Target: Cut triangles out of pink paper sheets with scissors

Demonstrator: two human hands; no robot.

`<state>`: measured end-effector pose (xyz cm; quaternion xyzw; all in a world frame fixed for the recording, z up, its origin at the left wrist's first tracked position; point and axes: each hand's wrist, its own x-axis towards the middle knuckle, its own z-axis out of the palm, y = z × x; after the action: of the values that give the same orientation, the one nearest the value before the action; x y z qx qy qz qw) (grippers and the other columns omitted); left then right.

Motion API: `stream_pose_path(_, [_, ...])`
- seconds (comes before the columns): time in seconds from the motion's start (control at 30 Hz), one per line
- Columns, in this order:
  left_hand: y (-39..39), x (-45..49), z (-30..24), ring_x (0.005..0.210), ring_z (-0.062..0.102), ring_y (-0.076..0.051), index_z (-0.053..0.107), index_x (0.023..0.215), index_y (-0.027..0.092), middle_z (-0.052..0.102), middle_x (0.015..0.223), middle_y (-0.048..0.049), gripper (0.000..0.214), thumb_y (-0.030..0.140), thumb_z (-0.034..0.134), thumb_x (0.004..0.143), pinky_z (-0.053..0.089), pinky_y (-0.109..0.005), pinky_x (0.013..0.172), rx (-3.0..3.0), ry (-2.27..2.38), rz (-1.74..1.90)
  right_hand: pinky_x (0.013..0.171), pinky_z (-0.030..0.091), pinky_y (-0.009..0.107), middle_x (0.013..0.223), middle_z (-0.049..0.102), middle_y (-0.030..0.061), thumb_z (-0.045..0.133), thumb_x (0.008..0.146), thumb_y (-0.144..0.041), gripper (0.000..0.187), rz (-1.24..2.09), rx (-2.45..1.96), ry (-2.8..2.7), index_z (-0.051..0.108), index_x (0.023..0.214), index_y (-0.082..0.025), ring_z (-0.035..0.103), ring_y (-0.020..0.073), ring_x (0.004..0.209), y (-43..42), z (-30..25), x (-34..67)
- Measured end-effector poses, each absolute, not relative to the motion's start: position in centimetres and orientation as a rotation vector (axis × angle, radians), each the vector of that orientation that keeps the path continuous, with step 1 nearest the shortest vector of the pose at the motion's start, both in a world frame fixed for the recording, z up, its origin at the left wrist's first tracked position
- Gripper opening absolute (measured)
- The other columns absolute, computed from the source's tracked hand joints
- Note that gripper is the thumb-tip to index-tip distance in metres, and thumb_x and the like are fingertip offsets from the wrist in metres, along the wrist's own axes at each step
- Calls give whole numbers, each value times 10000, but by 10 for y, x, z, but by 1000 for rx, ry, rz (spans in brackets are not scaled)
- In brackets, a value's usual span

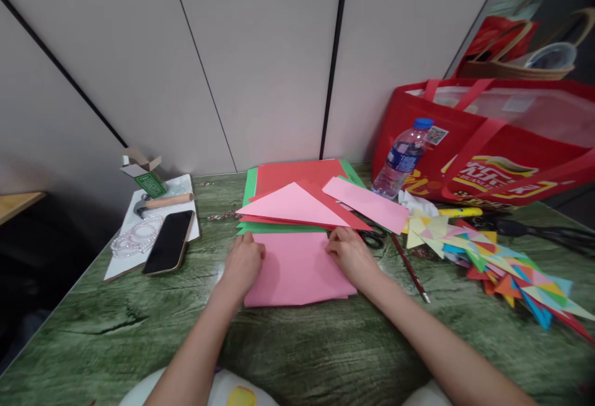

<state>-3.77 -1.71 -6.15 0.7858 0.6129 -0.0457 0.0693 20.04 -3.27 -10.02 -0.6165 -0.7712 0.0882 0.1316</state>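
A folded sheet of pink paper lies on the table in front of me, its layers slightly offset at the lower right. My left hand is at its upper left corner, fingers curled and closed on the edge. At the upper right corner, my right hand pinches the other side in the same way. Just beyond the sheet is a stack of red and green paper with a pink triangle on top. A pink strip lies beside it, partly over black-handled scissors.
To the right are a pencil, folded colourful paper pieces, a water bottle and a red bag. On the left, a phone, a hammer and a small green box rest on a white board.
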Motion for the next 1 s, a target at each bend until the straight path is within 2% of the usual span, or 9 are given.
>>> stream_pose_path(0.13, [-22, -28, -62, 915, 591, -223, 663, 883, 88, 608, 948, -154, 358, -49, 354, 763, 440, -311, 777, 2450, 1756, -244, 693, 408, 264, 902, 652, 111, 476, 834, -62, 230, 182, -1808, -2363, 697, 826, -123, 586, 190, 810, -31, -104, 194])
stream_pose_path(0.23, [-24, -24, -61, 888, 605, -229, 623, 994, 60, 613, 928, -164, 410, -90, 343, 734, 452, -320, 763, 2496, 1700, -321, 757, 414, 300, 908, 642, 144, 475, 866, -126, 212, 118, -1825, -2411, 685, 854, -96, 572, 238, 890, -33, -103, 188])
stream_pose_path(0.37, [-30, -20, -56, 875, 610, -246, 545, 1193, 128, 584, 986, -168, 455, -20, 334, 818, 461, -353, 750, 2561, 1647, -380, 796, 419, 315, 951, 627, 160, 469, 887, -183, 232, 60, -1837, -2454, 684, 854, -100, 528, 268, 974, -39, -98, 182])
stream_pose_path(0.47, [-37, -15, -53, 842, 614, -239, 429, 1343, 267, 559, 1022, -151, 542, 35, 305, 870, 460, -345, 721, 2598, 1621, -413, 746, 437, 313, 974, 625, 164, 453, 888, -160, 236, 35, -1868, -2468, 683, 883, -108, 520, 269, 965, -42, -93, 179])
stream_pose_path(0.53, [-41, -12, -51, 849, 605, -244, 394, 1369, 324, 553, 1013, -147, 568, 52, 305, 879, 454, -342, 718, 2618, 1603, -440, 679, 443, 302, 983, 625, 165, 444, 885, -139, 239, 24, -1895, -2471, 681, 906, -116, 523, 268, 949, -43, -91, 178])
stream_pose_path(0.67, [-47, -6, -48, 936, 562, -265, 415, 1368, 294, 571, 922, -143, 551, 61, 332, 876, 429, -354, 778, 2648, 1556, -497, 564, 419, 264, 1067, 607, 146, 416, 892, -128, 267, 25, -1869, -2520, 667, 977, -166, 511, 270, 979, -47, -86, 175])
stream_pose_path(0.8, [-47, -3, -48, 937, 554, -271, 429, 1363, 271, 588, 906, -157, 523, 77, 338, 886, 421, -360, 779, 2658, 1550, -526, 562, 407, 255, 1096, 601, 110, 420, 900, -162, 307, 63, -1755, -2628, 622, 1115, -249, 504, 266, 985, -52, -83, 172])
stream_pose_path(0.9, [-46, -2, -51, 927, 555, -285, 438, 1357, 269, 589, 936, -170, 465, 203, 426, 897, 425, -360, 757, 2657, 1568, -523, 592, 416, 265, 1117, 585, 113, 423, 906, -193, 351, 91, -1686, -2688, 564, 1209, -300, 500, 268, 996, -55, -81, 171])
stream_pose_path(1.0, [-45, -2, -55, 942, 550, -293, 440, 1354, 279, 589, 975, -166, 517, 375, 529, 855, 424, -359, 767, 2655, 1585, -515, 604, 428, 278, 1125, 570, 137, 422, 912, -238, 351, 122, -1664, -2708, 550, 1232, -305, 493, 289, 1023, -56, -79, 171])
